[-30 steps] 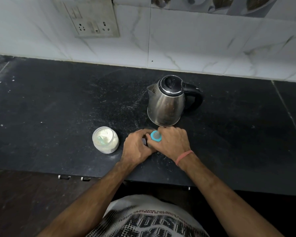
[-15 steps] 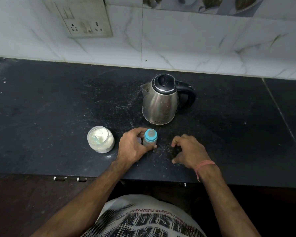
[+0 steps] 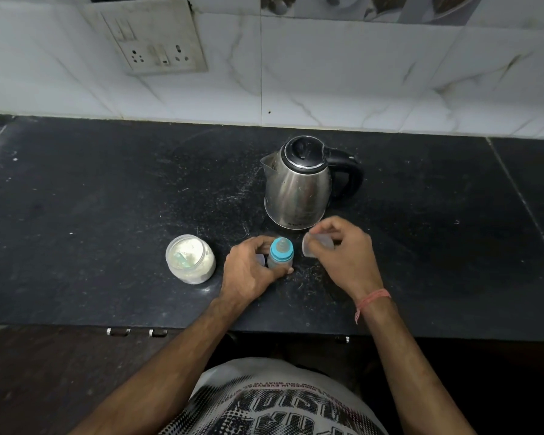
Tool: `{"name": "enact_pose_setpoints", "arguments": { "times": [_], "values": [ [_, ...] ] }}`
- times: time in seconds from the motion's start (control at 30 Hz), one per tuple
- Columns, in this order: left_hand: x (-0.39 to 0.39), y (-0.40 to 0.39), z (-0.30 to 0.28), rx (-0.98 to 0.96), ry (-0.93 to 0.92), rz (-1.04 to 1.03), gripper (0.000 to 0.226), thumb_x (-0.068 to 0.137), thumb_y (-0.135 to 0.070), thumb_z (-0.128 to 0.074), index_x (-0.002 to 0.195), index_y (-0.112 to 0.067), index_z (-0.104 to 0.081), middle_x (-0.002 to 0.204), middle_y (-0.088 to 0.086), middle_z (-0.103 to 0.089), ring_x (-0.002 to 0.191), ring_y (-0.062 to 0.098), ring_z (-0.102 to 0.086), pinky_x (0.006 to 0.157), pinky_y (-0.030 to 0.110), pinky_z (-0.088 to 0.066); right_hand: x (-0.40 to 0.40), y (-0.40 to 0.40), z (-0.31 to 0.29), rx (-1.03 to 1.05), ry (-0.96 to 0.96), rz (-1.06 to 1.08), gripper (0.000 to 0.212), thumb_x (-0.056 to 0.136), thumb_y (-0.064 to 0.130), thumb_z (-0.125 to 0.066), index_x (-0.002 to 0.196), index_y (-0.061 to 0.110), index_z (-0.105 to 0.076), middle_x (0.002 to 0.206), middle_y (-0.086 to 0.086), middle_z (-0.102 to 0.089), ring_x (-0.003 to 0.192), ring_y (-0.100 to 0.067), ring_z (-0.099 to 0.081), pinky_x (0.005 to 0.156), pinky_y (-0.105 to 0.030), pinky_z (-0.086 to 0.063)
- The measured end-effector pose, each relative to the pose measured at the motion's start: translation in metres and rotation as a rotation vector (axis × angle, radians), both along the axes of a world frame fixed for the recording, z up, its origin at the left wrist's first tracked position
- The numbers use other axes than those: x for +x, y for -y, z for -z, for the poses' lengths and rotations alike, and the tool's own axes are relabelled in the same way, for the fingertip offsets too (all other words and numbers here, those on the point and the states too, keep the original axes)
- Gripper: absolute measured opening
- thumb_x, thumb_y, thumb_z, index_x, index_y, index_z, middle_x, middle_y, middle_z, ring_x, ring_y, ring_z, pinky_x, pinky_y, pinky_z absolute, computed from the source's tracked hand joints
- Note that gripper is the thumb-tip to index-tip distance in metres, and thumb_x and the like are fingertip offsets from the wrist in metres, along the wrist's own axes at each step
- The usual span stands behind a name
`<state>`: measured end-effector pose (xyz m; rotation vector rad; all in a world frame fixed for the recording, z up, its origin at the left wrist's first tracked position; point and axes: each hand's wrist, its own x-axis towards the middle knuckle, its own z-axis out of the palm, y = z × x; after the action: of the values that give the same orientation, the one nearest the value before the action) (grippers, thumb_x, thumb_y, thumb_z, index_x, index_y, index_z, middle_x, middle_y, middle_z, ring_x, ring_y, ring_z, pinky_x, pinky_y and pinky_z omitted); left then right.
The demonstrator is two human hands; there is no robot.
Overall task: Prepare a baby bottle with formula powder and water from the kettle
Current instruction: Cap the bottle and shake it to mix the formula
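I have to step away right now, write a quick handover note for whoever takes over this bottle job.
Left hand grips the baby bottle, upright on the counter.
Right hand holds the clear cap beside it.
Kettle stands behind, lid shut; open formula jar sits left with a scoop inside.
Done: cap off.
Left: unscrew the blue nipple ring, add powder, pour water, close.

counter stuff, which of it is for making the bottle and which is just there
For the job:
baby bottle, gripped by left hand
clear bottle cap, pinched by right hand
open jar of formula powder with a scoop inside
steel kettle

Just there:
wall socket panel
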<state>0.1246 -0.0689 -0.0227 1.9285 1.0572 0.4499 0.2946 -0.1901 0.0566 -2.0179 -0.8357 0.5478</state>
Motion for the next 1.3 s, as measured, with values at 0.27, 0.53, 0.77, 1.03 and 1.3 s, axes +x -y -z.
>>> {"name": "enact_pose_setpoints", "arguments": {
  "times": [0.27,0.53,0.77,1.03,1.3],
  "values": [
    [0.0,0.001,-0.004,0.006,-0.015,-0.012,0.059,0.066,-0.043,-0.109,0.118,-0.033,-0.083,0.102,-0.025,-0.08,0.1,-0.01,-0.073,0.086,0.01,-0.053,-0.022,-0.029,-0.009,0.062,0.152,-0.167,0.007,0.093,0.03,-0.082,0.098,0.029,-0.078,0.102,0.016,-0.073,0.097,-0.004,-0.071,0.087,-0.037,-0.063],
    [0.0,0.003,-0.005,0.041,-0.03,-0.035,0.042,0.07,-0.055,-0.071,0.102,-0.028,-0.078,0.086,-0.011,-0.079,0.081,0.012,-0.076,0.075,0.046,-0.065,-0.041,-0.045,0.004,-0.074,0.332,-0.426,0.02,0.09,0.028,-0.087,0.108,0.028,-0.077,0.112,0.016,-0.071,0.108,-0.006,-0.053,0.097,-0.02,-0.041],
    [0.0,0.004,-0.003,0.047,0.002,-0.026,0.045,0.069,-0.054,-0.068,0.104,-0.028,-0.081,0.089,-0.013,-0.079,0.081,0.009,-0.076,0.075,0.043,-0.064,-0.039,-0.03,0.038,0.053,0.319,-0.409,0.022,0.098,0.021,-0.081,0.119,0.025,-0.074,0.128,0.014,-0.063,0.12,-0.006,-0.06,0.104,-0.018,-0.049],
    [-0.001,0.0,0.005,0.063,-0.005,-0.026,0.023,0.082,-0.022,-0.079,0.104,-0.026,-0.079,0.09,-0.013,-0.078,0.083,0.008,-0.074,0.076,0.045,-0.065,-0.048,-0.024,0.072,0.077,0.382,-0.343,0.038,0.107,0.029,-0.069,0.143,0.029,-0.057,0.142,0.006,-0.055,0.116,-0.015,-0.067,0.084,-0.038,-0.065],
    [-0.002,-0.002,0.014,0.08,0.047,-0.019,0.024,0.085,-0.025,-0.083,0.109,-0.027,-0.08,0.1,-0.014,-0.08,0.091,0.006,-0.076,0.082,0.043,-0.067,-0.051,-0.03,0.083,0.206,0.291,-0.299,0.036,0.105,0.026,-0.067,0.139,0.023,-0.055,0.135,0.003,-0.057,0.113,-0.011,-0.065,0.086,-0.039,-0.063]
  ]
}}
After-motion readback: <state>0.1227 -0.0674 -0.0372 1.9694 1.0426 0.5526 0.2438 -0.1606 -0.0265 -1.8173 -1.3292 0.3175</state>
